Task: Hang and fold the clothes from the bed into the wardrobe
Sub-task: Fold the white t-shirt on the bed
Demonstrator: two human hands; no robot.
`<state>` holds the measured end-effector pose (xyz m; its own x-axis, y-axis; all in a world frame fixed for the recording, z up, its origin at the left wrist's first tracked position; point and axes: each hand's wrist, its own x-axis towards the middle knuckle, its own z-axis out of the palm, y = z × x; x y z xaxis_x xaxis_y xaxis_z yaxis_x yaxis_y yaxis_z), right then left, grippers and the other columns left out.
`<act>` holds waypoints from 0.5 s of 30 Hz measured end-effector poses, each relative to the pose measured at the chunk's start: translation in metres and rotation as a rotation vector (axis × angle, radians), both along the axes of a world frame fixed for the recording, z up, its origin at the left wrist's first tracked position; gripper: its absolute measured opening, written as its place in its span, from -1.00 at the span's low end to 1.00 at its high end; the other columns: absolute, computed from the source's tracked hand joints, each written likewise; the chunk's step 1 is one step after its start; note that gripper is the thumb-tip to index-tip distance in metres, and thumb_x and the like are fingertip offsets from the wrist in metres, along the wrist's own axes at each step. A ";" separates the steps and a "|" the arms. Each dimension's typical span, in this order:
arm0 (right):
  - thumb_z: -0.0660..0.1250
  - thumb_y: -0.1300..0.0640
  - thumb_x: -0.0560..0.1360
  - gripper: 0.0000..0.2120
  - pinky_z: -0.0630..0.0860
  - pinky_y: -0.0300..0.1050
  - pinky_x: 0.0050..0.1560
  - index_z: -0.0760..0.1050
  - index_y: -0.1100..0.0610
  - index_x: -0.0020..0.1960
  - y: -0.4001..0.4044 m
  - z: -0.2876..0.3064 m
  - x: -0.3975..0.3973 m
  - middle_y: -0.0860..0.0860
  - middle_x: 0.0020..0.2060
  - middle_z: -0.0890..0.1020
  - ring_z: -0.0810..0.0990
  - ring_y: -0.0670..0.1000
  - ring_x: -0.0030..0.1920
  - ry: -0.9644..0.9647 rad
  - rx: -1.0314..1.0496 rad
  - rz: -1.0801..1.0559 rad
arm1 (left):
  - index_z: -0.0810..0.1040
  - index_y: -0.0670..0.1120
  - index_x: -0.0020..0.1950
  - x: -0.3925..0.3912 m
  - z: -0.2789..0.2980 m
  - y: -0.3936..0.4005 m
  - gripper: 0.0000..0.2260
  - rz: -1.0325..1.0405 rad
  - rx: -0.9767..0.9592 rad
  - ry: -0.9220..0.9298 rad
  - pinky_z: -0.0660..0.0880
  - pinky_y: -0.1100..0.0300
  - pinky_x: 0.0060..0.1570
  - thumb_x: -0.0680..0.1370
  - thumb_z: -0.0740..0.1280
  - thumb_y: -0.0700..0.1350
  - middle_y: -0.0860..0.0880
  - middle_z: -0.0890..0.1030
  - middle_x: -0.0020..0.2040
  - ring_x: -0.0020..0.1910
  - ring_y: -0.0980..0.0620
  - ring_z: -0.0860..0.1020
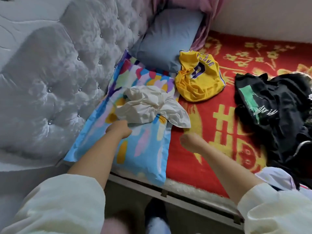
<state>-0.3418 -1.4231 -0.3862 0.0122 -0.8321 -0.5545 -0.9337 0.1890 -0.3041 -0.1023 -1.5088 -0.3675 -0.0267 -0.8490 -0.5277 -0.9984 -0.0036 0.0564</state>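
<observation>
Clothes strewn over a red and gold bed (211, 146) against a grey tufted headboard (59, 73).
Left hand (119, 130) pinches the crumpled white garment (148, 105) on the floral pillow (140, 149); right hand (189, 141) hovers, fingers curled, empty; yellow jersey (199, 78) and black clothes (276, 112) lie beyond.

A bedroom in a home is shown. A bed (194, 149) covered by a red blanket with yellow patterns (236, 115) is seen, and a grey tufted headboard with shiny studs (67, 65) is set along its side toward nine o'clock. A blue-grey pillow (168, 39) and a brightly patterned pillow (143, 141) are laid against it. Crumpled clothes are scattered on the blanket: a white garment (152, 105), a yellow jersey (197, 78), and, toward three o'clock, dark clothing (278, 115).
</observation>
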 end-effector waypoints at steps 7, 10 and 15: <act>0.15 0.15 0.56 -0.58 0.32 -0.09 0.28 0.27 0.14 0.42 -0.097 -0.109 0.033 0.11 0.35 0.38 0.33 0.11 0.34 -0.064 0.072 -0.022 | 0.05 -0.10 0.50 0.008 -0.105 -0.110 -0.36 0.176 0.076 0.067 0.19 -0.04 0.36 0.54 0.25 0.07 -0.19 0.01 0.51 0.47 -0.19 0.05; 0.16 0.14 0.56 -0.53 0.29 -0.10 0.27 0.19 0.13 0.45 -0.132 -0.129 0.042 0.08 0.39 0.32 0.29 0.10 0.36 -0.092 -0.043 -0.034 | -0.10 -0.04 0.53 0.004 -0.137 -0.132 -0.23 0.310 0.044 0.137 0.04 0.00 0.41 0.51 0.29 0.14 -0.14 -0.20 0.52 0.50 -0.15 -0.13; 0.23 0.24 0.46 -0.50 0.44 0.04 0.20 0.29 0.21 0.40 -0.195 -0.147 0.053 0.14 0.36 0.37 0.39 0.18 0.31 -0.023 -0.357 0.228 | -0.10 0.05 0.52 0.024 -0.179 -0.176 -0.31 0.885 -0.071 0.809 0.46 0.10 0.04 0.55 0.28 0.00 -0.08 0.24 0.44 0.21 -0.08 0.48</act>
<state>-0.2886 -1.6183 -0.5331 0.2270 -0.9464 -0.2298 -0.9318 -0.1424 -0.3339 -0.0782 -1.6852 -0.5465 0.2785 -0.7671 -0.5780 -0.3264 -0.6416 0.6942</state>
